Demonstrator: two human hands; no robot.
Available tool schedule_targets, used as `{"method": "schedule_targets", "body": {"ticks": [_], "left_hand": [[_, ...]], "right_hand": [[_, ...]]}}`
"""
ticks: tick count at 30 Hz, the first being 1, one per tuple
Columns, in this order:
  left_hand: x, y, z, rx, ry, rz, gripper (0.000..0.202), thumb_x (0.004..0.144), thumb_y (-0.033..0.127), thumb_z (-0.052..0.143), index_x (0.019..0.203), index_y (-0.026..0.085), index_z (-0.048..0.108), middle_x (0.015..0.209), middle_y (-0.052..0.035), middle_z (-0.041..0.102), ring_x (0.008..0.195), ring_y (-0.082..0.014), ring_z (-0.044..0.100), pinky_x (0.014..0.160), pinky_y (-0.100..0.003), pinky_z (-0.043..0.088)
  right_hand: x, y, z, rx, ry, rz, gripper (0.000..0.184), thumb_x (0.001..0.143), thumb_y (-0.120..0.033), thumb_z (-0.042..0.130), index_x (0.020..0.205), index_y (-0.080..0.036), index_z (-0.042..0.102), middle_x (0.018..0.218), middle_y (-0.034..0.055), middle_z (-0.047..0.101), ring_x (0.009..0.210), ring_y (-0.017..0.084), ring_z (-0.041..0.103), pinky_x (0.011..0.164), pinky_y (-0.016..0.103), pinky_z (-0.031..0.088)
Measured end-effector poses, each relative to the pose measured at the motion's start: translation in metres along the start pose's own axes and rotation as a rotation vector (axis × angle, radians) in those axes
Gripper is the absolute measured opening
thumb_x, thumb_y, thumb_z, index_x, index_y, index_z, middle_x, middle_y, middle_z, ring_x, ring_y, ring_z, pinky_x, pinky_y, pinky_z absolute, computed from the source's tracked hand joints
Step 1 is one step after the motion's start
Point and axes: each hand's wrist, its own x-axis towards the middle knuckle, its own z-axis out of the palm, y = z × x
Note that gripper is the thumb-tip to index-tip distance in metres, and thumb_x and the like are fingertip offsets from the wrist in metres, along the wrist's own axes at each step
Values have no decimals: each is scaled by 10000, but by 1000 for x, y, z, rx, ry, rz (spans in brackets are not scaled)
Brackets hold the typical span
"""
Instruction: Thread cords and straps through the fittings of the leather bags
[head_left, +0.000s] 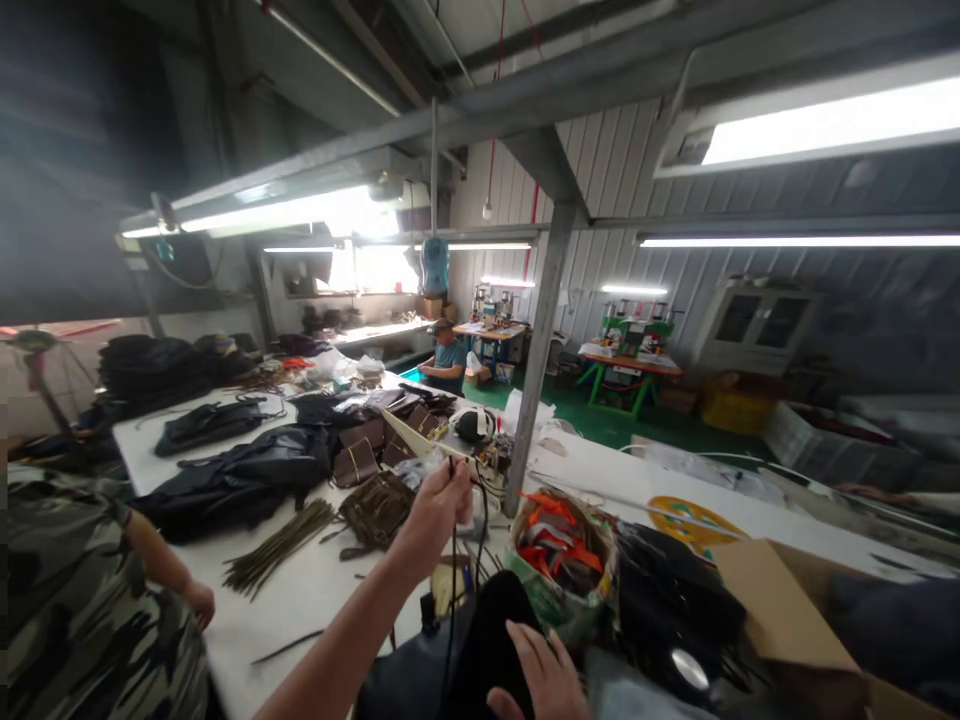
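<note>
My left hand (439, 505) is raised above the white table (300, 590), fingers pinched on a thin black cord (454, 590) that hangs straight down from it. My right hand (544, 675) lies low at the bottom edge, fingers spread flat on a piece of black fabric (487, 640). The cord runs down toward that fabric; where it ends is hidden.
A basket of orange scraps (562, 550) stands right of my hands. A steel post (536, 370) rises just behind it. Black bags (240, 470), brown pieces (375, 505) and olive strips (281, 545) lie on the table. A person in camouflage (82, 600) stands at left. Cardboard (780, 610) lies at right.
</note>
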Motion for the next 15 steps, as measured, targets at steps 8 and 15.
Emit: {"method": "schedule_targets", "body": {"ticks": [8,15], "left_hand": [[3,22,29,-20,-210,84,486,1018,608,655,909,135,667,845,-32,583,696,-98,427,650,-248,361],[-8,48,33,-232,-249,-82,523,849,571,873,1096,127,750,844,-12,505,732,-137,520,666,-291,459]], "right_hand": [[176,-84,-96,640,201,380,501,1113,-559,512,1470,-232,637,1088,91,802,879,232,779,798,296,640],[220,-95,-129,540,286,287,460,1088,-602,536,968,-213,752,755,31,713,655,192,645,622,266,486]]}}
